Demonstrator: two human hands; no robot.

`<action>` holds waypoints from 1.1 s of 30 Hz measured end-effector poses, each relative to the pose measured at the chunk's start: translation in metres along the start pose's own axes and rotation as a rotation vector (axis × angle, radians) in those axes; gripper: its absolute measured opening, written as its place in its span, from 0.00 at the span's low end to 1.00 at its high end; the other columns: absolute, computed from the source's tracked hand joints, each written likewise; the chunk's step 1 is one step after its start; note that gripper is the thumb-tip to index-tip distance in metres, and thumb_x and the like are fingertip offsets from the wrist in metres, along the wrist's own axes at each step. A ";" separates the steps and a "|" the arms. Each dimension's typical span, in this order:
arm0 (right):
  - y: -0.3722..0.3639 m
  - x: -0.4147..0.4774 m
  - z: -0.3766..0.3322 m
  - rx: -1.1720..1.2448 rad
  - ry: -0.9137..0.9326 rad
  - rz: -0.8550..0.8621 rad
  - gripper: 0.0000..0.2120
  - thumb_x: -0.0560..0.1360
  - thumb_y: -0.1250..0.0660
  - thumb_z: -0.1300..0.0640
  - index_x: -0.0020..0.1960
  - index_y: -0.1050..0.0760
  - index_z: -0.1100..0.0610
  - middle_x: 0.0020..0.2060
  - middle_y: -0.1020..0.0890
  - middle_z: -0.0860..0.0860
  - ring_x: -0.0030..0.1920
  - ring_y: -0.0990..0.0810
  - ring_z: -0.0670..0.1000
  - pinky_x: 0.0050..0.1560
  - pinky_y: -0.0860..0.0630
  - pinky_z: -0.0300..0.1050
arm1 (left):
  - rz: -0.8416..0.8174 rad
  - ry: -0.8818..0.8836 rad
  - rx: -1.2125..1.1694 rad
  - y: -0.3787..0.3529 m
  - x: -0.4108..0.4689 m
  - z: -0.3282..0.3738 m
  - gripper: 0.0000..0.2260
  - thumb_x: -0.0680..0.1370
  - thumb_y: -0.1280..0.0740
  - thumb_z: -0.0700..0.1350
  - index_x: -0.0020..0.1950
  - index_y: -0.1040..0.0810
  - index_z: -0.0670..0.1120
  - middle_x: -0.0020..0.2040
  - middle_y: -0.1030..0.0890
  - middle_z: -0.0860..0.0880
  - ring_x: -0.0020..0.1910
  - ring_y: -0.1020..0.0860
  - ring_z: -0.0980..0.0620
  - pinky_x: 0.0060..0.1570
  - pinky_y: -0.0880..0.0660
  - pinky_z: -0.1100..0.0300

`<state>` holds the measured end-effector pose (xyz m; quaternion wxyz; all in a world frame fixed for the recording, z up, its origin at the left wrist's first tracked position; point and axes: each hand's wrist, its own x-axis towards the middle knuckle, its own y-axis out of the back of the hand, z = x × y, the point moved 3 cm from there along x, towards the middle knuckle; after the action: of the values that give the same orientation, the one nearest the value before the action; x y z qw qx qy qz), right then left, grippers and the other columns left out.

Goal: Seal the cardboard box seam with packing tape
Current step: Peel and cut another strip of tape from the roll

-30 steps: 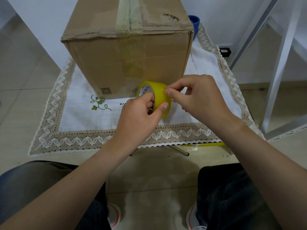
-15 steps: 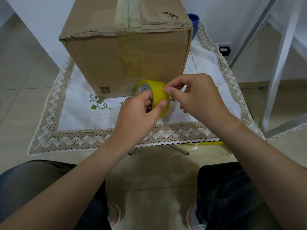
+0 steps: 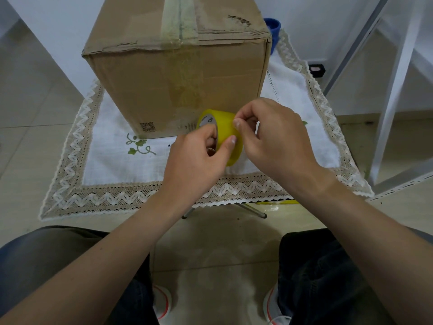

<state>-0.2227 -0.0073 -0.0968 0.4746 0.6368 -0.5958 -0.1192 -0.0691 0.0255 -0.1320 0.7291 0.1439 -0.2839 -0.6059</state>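
A tall cardboard box (image 3: 164, 90) stands on a small table, its top seam (image 3: 179, 22) covered by an old strip of pale tape that runs down the front face. In front of the box I hold a yellow roll of packing tape (image 3: 225, 127) just above the tablecloth. My left hand (image 3: 199, 160) grips the roll, fingers through its core and thumb on the outer face. My right hand (image 3: 274, 139) pinches at the roll's outer surface with thumb and forefinger. Whether a tape end is lifted cannot be made out.
A white tablecloth with a lace border (image 3: 105, 198) covers the table. A blue cup (image 3: 274, 29) stands behind the box's right corner. A white metal frame (image 3: 393, 95) rises at the right. My knees and shoes show below on a tiled floor.
Both hands and the roll stay in almost the same spot. My right fingertips have shifted slightly along the roll's outer face.
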 end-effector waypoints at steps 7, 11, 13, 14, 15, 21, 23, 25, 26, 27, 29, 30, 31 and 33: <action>-0.004 -0.004 -0.009 -0.009 0.122 0.072 0.04 0.80 0.33 0.56 0.48 0.21 0.56 0.43 0.21 0.48 0.36 0.22 0.54 0.37 0.22 0.57 | 0.030 0.020 0.003 0.004 0.003 0.002 0.21 0.78 0.33 0.58 0.38 0.28 0.41 0.30 0.26 0.42 0.28 0.31 0.45 0.30 0.29 0.47; -0.005 -0.005 -0.011 -0.036 0.161 0.082 0.05 0.79 0.34 0.55 0.48 0.21 0.57 0.44 0.19 0.50 0.36 0.20 0.58 0.35 0.22 0.58 | 0.050 0.032 0.003 0.004 0.001 0.003 0.21 0.78 0.33 0.57 0.37 0.29 0.41 0.29 0.27 0.42 0.28 0.34 0.49 0.30 0.31 0.47; -0.004 -0.005 -0.011 -0.032 0.157 0.090 0.05 0.80 0.33 0.55 0.48 0.21 0.56 0.44 0.20 0.48 0.37 0.21 0.55 0.35 0.22 0.57 | 0.052 0.041 -0.006 0.005 0.001 0.004 0.21 0.78 0.33 0.57 0.36 0.31 0.41 0.28 0.30 0.44 0.27 0.35 0.49 0.29 0.34 0.50; -0.005 -0.004 -0.011 -0.023 0.147 0.082 0.04 0.80 0.33 0.55 0.48 0.21 0.55 0.43 0.21 0.46 0.37 0.22 0.52 0.36 0.22 0.57 | 0.049 0.050 -0.012 0.005 0.001 0.003 0.21 0.78 0.33 0.57 0.36 0.31 0.41 0.27 0.31 0.46 0.27 0.35 0.50 0.29 0.35 0.52; -0.006 -0.004 -0.010 -0.013 0.129 0.064 0.04 0.80 0.32 0.55 0.48 0.21 0.54 0.43 0.23 0.43 0.36 0.25 0.48 0.37 0.23 0.55 | 0.047 0.056 -0.018 0.004 0.001 0.002 0.21 0.78 0.33 0.56 0.36 0.31 0.41 0.27 0.32 0.48 0.27 0.35 0.50 0.29 0.36 0.54; -0.007 0.004 0.004 0.327 -0.240 -0.121 0.08 0.74 0.22 0.49 0.44 0.20 0.51 0.40 0.17 0.46 0.34 0.20 0.44 0.38 0.21 0.46 | 0.039 0.013 0.040 0.003 -0.004 0.002 0.20 0.79 0.34 0.56 0.36 0.28 0.42 0.26 0.29 0.49 0.26 0.31 0.49 0.29 0.32 0.53; -0.003 0.007 0.007 0.408 -0.323 -0.139 0.08 0.74 0.21 0.53 0.43 0.18 0.53 0.38 0.16 0.48 0.31 0.18 0.51 0.31 0.19 0.48 | 0.032 0.001 0.056 0.003 -0.004 0.002 0.20 0.79 0.33 0.57 0.36 0.27 0.43 0.27 0.26 0.47 0.28 0.27 0.45 0.30 0.28 0.48; 0.000 0.008 0.009 0.404 -0.336 -0.124 0.07 0.74 0.21 0.55 0.41 0.17 0.54 0.35 0.15 0.50 0.26 0.19 0.51 0.26 0.20 0.47 | 0.030 0.002 0.072 0.003 -0.004 0.002 0.20 0.79 0.31 0.56 0.37 0.27 0.43 0.27 0.26 0.46 0.29 0.26 0.44 0.31 0.28 0.48; 0.001 0.009 0.009 0.402 -0.337 -0.115 0.06 0.74 0.21 0.56 0.41 0.17 0.54 0.34 0.15 0.50 0.25 0.21 0.49 0.25 0.21 0.46 | 0.030 0.005 0.079 0.003 -0.004 0.002 0.19 0.79 0.30 0.56 0.36 0.27 0.44 0.26 0.27 0.47 0.28 0.27 0.45 0.30 0.29 0.50; 0.001 0.009 0.010 0.409 -0.338 -0.110 0.06 0.74 0.21 0.56 0.41 0.17 0.54 0.34 0.15 0.51 0.23 0.23 0.48 0.23 0.24 0.44 | 0.030 0.008 0.083 0.002 -0.004 0.003 0.19 0.79 0.30 0.56 0.36 0.28 0.44 0.26 0.29 0.49 0.27 0.29 0.47 0.30 0.31 0.52; -0.001 0.009 0.011 0.412 -0.340 -0.116 0.05 0.75 0.22 0.57 0.42 0.16 0.54 0.37 0.15 0.51 0.21 0.25 0.44 0.21 0.29 0.39 | 0.031 0.012 0.078 0.002 -0.003 0.003 0.19 0.79 0.30 0.56 0.36 0.27 0.44 0.26 0.29 0.49 0.27 0.30 0.48 0.30 0.31 0.52; -0.002 0.009 0.011 0.411 -0.342 -0.120 0.04 0.75 0.22 0.57 0.44 0.16 0.54 0.38 0.15 0.51 0.21 0.25 0.42 0.22 0.30 0.36 | 0.030 0.014 0.071 0.002 -0.002 0.002 0.19 0.79 0.30 0.56 0.36 0.27 0.44 0.26 0.28 0.48 0.28 0.28 0.47 0.30 0.29 0.51; -0.002 0.009 0.011 0.411 -0.341 -0.121 0.04 0.75 0.22 0.57 0.46 0.16 0.55 0.38 0.16 0.49 0.23 0.25 0.40 0.23 0.31 0.34 | 0.028 0.019 0.067 0.002 -0.002 0.002 0.19 0.79 0.30 0.56 0.37 0.26 0.44 0.27 0.27 0.48 0.28 0.28 0.46 0.30 0.28 0.49; -0.002 0.010 0.013 0.409 -0.351 -0.115 0.14 0.74 0.21 0.56 0.59 0.17 0.55 0.37 0.16 0.46 0.26 0.24 0.36 0.31 0.30 0.32 | 0.022 0.025 0.074 0.002 -0.002 0.002 0.19 0.79 0.30 0.56 0.36 0.27 0.44 0.26 0.29 0.50 0.27 0.30 0.47 0.30 0.29 0.49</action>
<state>-0.2286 -0.0220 -0.1011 0.2181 0.7219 -0.6433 -0.1318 -0.0690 0.0280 -0.1300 0.7335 0.1749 -0.2985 -0.5850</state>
